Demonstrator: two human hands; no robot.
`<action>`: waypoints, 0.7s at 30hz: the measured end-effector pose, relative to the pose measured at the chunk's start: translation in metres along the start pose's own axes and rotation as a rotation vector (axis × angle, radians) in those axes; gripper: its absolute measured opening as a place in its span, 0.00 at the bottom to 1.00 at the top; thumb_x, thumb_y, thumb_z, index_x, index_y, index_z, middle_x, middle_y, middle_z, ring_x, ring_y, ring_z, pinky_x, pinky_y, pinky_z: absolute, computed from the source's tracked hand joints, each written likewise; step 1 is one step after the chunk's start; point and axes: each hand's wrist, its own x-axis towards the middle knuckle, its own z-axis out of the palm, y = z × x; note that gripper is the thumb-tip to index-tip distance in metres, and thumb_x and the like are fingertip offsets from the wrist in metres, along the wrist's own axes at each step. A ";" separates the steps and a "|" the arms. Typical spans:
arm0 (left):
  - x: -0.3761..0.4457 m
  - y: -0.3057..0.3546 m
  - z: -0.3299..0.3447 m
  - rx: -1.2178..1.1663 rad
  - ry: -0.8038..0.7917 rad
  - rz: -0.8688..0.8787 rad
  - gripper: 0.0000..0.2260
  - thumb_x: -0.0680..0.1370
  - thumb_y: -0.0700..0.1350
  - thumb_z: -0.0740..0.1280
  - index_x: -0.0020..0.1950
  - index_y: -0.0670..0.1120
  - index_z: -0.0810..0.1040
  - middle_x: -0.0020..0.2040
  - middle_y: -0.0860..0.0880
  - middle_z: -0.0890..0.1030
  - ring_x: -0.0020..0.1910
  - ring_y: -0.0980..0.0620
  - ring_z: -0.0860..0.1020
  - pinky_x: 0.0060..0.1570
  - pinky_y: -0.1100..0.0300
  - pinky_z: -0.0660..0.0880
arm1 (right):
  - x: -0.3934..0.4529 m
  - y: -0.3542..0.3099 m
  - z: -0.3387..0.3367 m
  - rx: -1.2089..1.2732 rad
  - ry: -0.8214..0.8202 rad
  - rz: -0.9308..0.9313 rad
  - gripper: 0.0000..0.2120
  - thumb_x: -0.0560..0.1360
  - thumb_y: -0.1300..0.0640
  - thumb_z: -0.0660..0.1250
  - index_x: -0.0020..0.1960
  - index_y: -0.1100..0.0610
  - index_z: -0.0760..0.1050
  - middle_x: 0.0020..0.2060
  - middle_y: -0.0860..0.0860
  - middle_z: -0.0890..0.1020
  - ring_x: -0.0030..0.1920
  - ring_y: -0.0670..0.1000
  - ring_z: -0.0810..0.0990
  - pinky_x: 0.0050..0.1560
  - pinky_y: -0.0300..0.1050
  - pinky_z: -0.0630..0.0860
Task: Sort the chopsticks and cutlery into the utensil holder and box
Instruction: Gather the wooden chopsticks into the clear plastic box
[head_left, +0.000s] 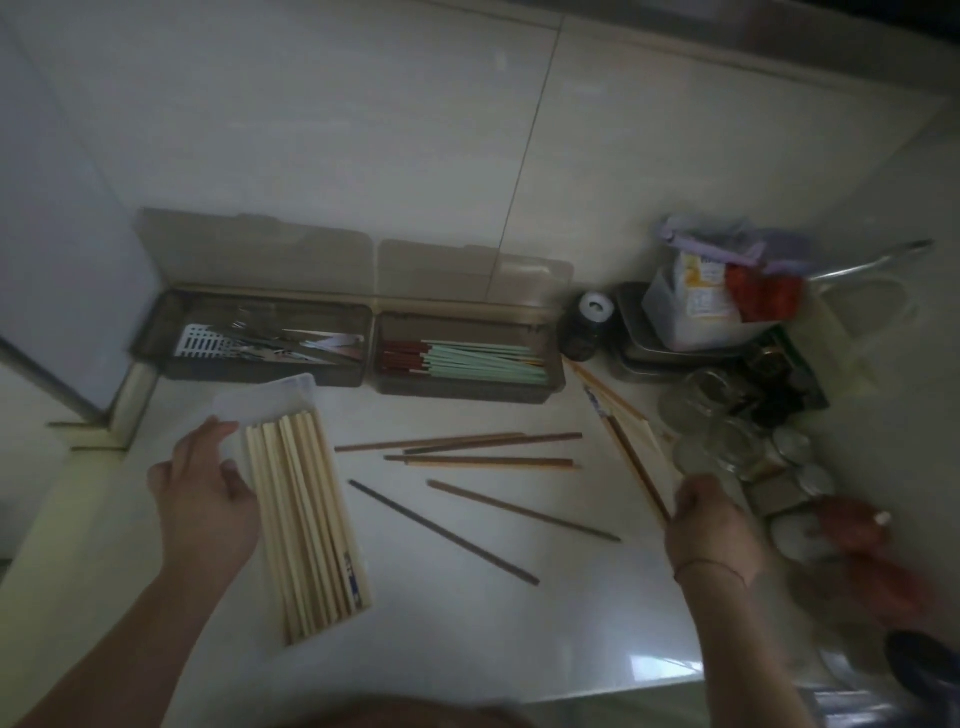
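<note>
My left hand (205, 488) grips the left edge of a clear plastic box (260, 402) filled with several pale wooden chopsticks (306, 525). My right hand (709, 519) holds a bundle of brown and tan chopsticks (621, 426) that points up-left toward the wall. Several loose dark and brown chopsticks (483, 452) lie scattered on the white counter between my hands. Against the wall stand two open brown lidded boxes: the left one (156, 332) holds metal cutlery (265, 340), the right one (556, 374) holds green and red chopsticks (467, 358).
At the right, a dark jar (584, 325), a metal tray (631, 358) bearing a white container (691, 306), glass jars (709, 410) and small tins (800, 467) crowd the counter. A reddish item (872, 551) lies at the far right. The counter's front edge (597, 696) runs near me.
</note>
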 end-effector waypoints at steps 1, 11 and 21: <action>0.000 0.001 0.000 -0.012 -0.002 -0.010 0.21 0.70 0.36 0.54 0.61 0.39 0.75 0.61 0.37 0.77 0.52 0.36 0.78 0.54 0.48 0.64 | -0.006 -0.018 -0.003 0.147 -0.008 -0.057 0.05 0.76 0.61 0.59 0.48 0.52 0.70 0.38 0.55 0.76 0.38 0.58 0.73 0.39 0.44 0.67; -0.001 0.005 -0.006 -0.052 -0.070 -0.118 0.21 0.71 0.36 0.54 0.62 0.41 0.75 0.63 0.42 0.76 0.56 0.43 0.72 0.55 0.57 0.63 | -0.121 -0.235 -0.016 1.192 -0.632 -0.473 0.20 0.74 0.78 0.51 0.49 0.58 0.73 0.42 0.50 0.74 0.31 0.45 0.75 0.31 0.38 0.76; -0.002 0.008 -0.009 -0.059 -0.054 -0.154 0.21 0.74 0.30 0.58 0.64 0.46 0.73 0.66 0.46 0.74 0.55 0.46 0.69 0.56 0.55 0.67 | -0.188 -0.249 0.056 0.079 -0.898 -1.139 0.11 0.77 0.56 0.60 0.55 0.62 0.74 0.54 0.57 0.74 0.54 0.55 0.73 0.56 0.45 0.71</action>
